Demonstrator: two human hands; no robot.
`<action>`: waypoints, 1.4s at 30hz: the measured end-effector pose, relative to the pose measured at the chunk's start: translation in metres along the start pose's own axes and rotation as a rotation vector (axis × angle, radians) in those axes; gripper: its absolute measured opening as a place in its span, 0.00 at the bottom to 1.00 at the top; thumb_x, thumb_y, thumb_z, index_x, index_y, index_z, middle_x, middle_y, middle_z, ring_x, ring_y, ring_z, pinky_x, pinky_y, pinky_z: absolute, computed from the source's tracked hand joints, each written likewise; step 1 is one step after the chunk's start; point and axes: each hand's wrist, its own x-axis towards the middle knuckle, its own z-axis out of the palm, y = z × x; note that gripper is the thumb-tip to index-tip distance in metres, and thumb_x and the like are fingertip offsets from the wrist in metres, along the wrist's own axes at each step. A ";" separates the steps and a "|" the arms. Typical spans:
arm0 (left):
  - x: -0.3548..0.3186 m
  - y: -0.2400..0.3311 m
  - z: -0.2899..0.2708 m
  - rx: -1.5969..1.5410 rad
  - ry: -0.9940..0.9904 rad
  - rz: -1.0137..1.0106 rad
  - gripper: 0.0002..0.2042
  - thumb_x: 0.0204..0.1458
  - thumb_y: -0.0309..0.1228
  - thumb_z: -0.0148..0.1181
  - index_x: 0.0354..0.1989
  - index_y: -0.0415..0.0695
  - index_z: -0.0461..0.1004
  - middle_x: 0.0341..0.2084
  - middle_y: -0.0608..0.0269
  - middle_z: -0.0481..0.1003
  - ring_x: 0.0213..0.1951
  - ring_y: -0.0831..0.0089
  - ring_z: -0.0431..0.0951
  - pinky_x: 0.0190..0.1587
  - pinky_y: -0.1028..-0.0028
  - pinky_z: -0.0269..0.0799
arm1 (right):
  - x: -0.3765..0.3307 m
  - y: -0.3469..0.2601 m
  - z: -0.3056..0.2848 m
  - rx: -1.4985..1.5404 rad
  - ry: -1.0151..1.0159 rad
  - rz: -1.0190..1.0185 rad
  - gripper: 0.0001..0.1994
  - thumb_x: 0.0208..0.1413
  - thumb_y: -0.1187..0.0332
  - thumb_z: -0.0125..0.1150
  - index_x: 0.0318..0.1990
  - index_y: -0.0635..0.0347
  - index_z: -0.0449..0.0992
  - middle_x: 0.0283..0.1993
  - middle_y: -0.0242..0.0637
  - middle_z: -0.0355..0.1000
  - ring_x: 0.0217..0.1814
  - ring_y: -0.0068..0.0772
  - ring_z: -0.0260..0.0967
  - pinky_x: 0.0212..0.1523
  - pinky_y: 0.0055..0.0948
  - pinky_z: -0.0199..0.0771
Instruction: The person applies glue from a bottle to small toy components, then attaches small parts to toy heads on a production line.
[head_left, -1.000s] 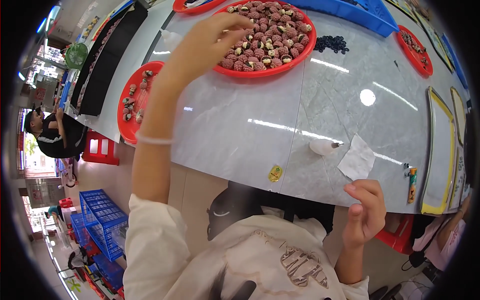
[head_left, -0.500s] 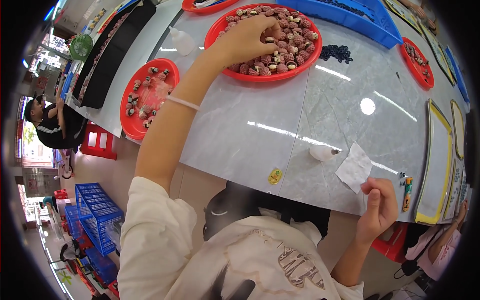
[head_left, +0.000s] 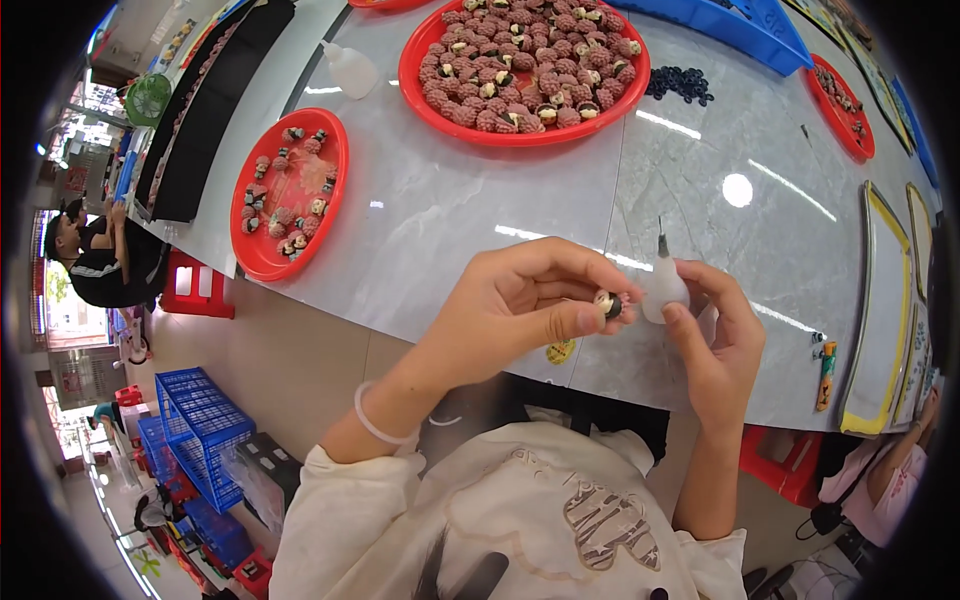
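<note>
Between thumb and fingertips, my left hand [head_left: 515,305] pinches a small figurine [head_left: 608,304] with a knobbly pink top, a cream part and a black part. Closed around a white squeeze bottle [head_left: 662,285] is my right hand [head_left: 722,345]; the bottle's thin metal tip points up. The two hands are close together above the table's near edge, bottle and figurine a short way apart. Beyond them sits a big red plate [head_left: 525,139] heaped with similar pink figurines. A smaller red plate [head_left: 268,268] at the left carries several figurines with dark and bluish parts.
Behind the small plate stands another white squeeze bottle [head_left: 351,70]. Small black rings [head_left: 680,84] lie beside the big plate, near a blue tray [head_left: 775,50]. At right are a red plate [head_left: 860,145], an orange-green tube [head_left: 826,375] and a yellow-edged frame [head_left: 862,420].
My left hand has come back from the big plate toward me with a figurine. My right hand has picked up the bottle that lay on the table and turned it tip up.
</note>
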 end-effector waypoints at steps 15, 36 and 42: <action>0.015 -0.068 0.030 -0.141 0.052 0.019 0.17 0.42 0.36 0.63 0.36 0.39 0.68 0.33 0.53 0.70 0.31 0.69 0.74 0.31 0.77 0.71 | -0.021 0.011 -0.060 0.553 0.179 0.171 0.22 0.39 0.58 0.67 0.36 0.66 0.67 0.32 0.44 0.69 0.30 0.25 0.66 0.25 0.16 0.61; 0.018 -0.076 0.044 -0.097 0.072 0.007 0.19 0.42 0.36 0.63 0.39 0.37 0.66 0.35 0.50 0.69 0.32 0.71 0.73 0.32 0.80 0.73 | -0.040 0.009 -0.069 0.066 0.202 -0.291 0.25 0.47 0.53 0.58 0.44 0.66 0.64 0.37 0.44 0.68 0.36 0.28 0.63 0.36 0.22 0.62; 0.014 -0.075 0.042 -0.096 0.081 0.018 0.19 0.42 0.37 0.63 0.38 0.38 0.66 0.34 0.51 0.69 0.32 0.70 0.73 0.31 0.81 0.72 | -0.037 0.014 -0.078 0.046 0.057 -0.408 0.25 0.47 0.55 0.58 0.45 0.67 0.64 0.39 0.45 0.67 0.37 0.28 0.64 0.36 0.22 0.62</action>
